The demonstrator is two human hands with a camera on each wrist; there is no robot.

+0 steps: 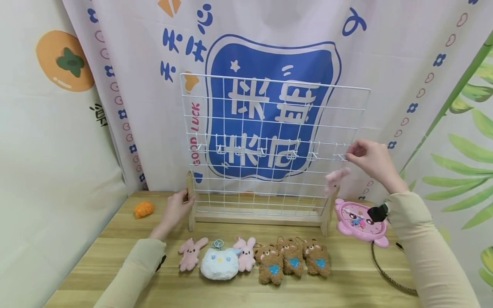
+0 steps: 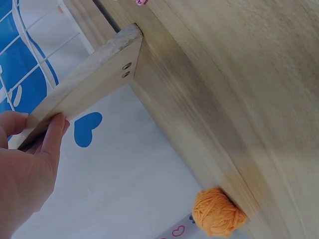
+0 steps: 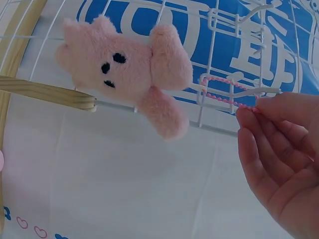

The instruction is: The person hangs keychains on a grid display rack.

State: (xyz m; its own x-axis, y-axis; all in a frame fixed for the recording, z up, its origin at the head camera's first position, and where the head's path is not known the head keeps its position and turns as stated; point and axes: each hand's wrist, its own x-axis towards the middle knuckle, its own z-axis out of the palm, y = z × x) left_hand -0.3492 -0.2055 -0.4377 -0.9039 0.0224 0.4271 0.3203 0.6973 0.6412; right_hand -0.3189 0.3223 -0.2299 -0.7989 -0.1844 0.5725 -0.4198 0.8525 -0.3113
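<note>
Your right hand pinches the bead loop of pink plush, sole toy up at wire grid | seating on hook unclear | your left hand grips wooden post | six plush toys on table, unhung

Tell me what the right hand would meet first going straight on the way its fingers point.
Most likely the rightmost white hook, just ahead of the right hand, which pinches the pink bead chain; the exact gap in depth is unclear.
</note>
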